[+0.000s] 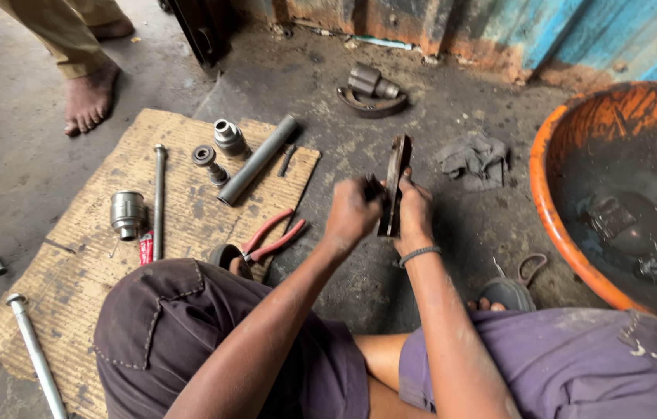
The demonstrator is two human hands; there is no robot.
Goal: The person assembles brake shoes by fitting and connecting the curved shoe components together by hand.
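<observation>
You have both hands closed on one part: your right hand (415, 211) grips the lower half of a curved, dark metal brake shoe (396, 180) held upright on edge over the grimy floor, and your left hand (353, 211) is curled in a fist against its inner face, pinching something small that cannot be made out from here. Judging by how things lie, you are somewhere in the middle of the work: the shoe is out and in hand, while the other pieces are spread on the cardboard sheet (72, 256) and not yet fitted to anything. There lie a grey tube (257, 159), a long bolt (158, 200), two short stepped pieces (229, 138), a bright round cup-shaped part (127, 213) and red-handled pliers (270, 239) just beside your left knee. A second curved shoe with a cylinder resting on it (372, 91) sits well apart near the blue wall, untouched, next to a grey rag (474, 159). The one real container is the orange basin (553, 209) at your right; it holds dark, oily-looking liquid with a few metal parts lying in it (their kind is too murky to tell). A barefoot person (89, 97) stands beyond the cardboard.
</observation>
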